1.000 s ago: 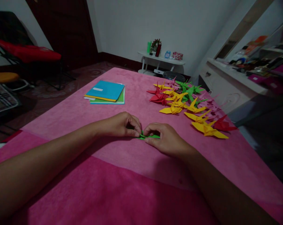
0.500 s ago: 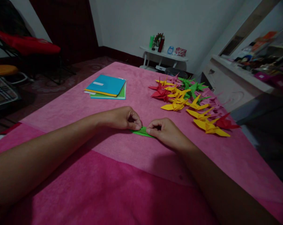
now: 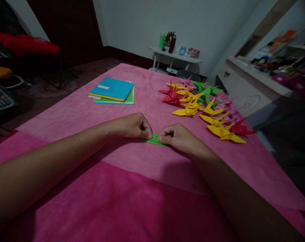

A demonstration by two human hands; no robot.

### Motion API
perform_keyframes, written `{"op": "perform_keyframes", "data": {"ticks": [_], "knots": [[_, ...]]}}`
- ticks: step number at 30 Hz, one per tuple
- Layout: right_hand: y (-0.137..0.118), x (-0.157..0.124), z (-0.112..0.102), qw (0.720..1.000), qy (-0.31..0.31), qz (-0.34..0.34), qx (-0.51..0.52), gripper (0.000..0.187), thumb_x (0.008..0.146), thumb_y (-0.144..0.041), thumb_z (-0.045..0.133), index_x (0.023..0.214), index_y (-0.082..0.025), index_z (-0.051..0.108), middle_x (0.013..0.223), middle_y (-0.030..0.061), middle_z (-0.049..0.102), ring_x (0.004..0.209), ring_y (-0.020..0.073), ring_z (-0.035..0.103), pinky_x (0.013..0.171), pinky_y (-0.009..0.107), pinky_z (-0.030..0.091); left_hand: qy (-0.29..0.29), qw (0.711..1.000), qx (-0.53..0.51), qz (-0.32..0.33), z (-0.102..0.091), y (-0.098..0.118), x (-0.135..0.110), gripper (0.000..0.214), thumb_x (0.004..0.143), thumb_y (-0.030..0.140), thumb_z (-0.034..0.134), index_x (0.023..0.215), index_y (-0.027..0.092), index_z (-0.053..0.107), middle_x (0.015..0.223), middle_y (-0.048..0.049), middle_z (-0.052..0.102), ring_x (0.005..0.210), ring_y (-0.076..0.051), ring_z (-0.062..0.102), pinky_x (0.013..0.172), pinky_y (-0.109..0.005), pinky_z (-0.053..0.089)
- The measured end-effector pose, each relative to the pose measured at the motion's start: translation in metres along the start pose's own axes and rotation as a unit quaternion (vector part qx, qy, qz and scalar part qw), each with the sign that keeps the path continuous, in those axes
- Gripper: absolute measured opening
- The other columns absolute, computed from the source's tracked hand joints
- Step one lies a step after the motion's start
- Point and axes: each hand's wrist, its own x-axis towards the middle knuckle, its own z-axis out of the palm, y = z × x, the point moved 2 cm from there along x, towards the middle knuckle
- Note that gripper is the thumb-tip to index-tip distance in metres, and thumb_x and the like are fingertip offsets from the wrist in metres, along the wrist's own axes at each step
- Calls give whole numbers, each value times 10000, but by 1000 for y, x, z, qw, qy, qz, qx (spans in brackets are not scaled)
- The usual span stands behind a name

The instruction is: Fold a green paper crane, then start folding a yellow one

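A small folded piece of green paper (image 3: pixel 154 138) lies on the pink cloth in front of me, between my hands. My left hand (image 3: pixel 139 127) is closed, thumb and fingertips pinching the paper's left part. From the other side my right hand (image 3: pixel 176 136) pinches it near its right end, fingers curled. Only the middle strip and lower edge of the paper show; my fingers cover the rest. Beyond my right hand spreads a group of folded paper cranes, among them a yellow crane (image 3: pixel 225 133), a red crane (image 3: pixel 243 127) and a green crane (image 3: pixel 208 92).
A stack of coloured paper (image 3: pixel 112 89), blue on top, lies at the far left of the pink-covered table (image 3: pixel 142 164). Behind stand a white side table (image 3: pixel 175 57), a cluttered dresser (image 3: pixel 258 77) at right and a red chair (image 3: pixel 23 43) at left.
Both hands keep their pinch on the green paper, and its visible strip has changed shape slightly between the fingertips. The whole view has shifted a little.
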Motion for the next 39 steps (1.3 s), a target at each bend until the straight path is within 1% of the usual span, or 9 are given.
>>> {"op": "perform_keyframes", "data": {"ticks": [3,7,9,12,18,22,29,34,39], "knots": [[-2,-1,-1,1000,-10,22,-9,201,692,-248,590,521,-150,553,498,-51,387,489,73,331,453,221,225,-6,1000,11,-6,-1,2,1,162,731,258,629,683,114,684,606,5,582,542,-77,479,522,-192,339],[0,-1,-1,999,-6,36,-35,134,671,-227,597,572,-142,625,516,-24,481,507,89,403,457,218,258,-10,1000,15,-21,-1,2,2,183,724,287,646,670,116,678,590,9,574,530,-78,464,520,-200,325],[2,-1,0,998,-8,33,-46,130,673,-237,598,603,-142,654,540,-7,527,527,99,442,463,219,273,-11,999,19,-26,-2,2,1,186,718,293,654,659,118,674,581,12,565,529,-80,459,526,-206,325],[5,0,2,997,-7,34,-65,139,675,-249,590,613,-148,663,554,1,551,524,102,456,461,224,274,-14,999,25,-22,-2,1,1,183,712,291,666,647,120,672,593,11,571,538,-81,463,530,-205,321],[5,0,3,996,5,44,-78,147,672,-265,589,603,-153,654,536,-7,532,496,97,437,453,230,265,-11,999,46,-17,-2,0,0,162,719,279,666,689,123,697,650,-3,603,574,-90,498,539,-203,329],[4,0,2,996,7,46,-81,146,670,-266,597,584,-155,637,527,-16,505,484,88,412,447,226,258,4,998,64,-18,-1,2,-1,156,706,276,679,652,130,693,648,-8,612,583,-97,511,551,-209,340],[5,3,3,994,6,49,-94,162,677,-256,597,545,-163,584,504,-24,463,473,86,402,431,226,231,7,997,70,-24,-1,1,0,177,711,294,670,642,133,695,654,-11,627,595,-101,516,573,-217,348],[4,3,2,993,-1,45,-106,153,687,-239,591,552,-169,575,514,-20,481,482,89,410,432,229,231,8,997,78,-22,-2,1,-1,153,702,279,677,650,138,707,651,-9,625,613,-104,522,587,-215,355],[4,-1,-1,995,-26,38,-92,87,682,-211,610,607,-168,618,540,-11,534,491,96,438,436,229,258,1,997,77,-12,-2,3,-2,124,710,239,662,656,142,716,658,-14,629,634,-111,534,596,-212,368]]}}
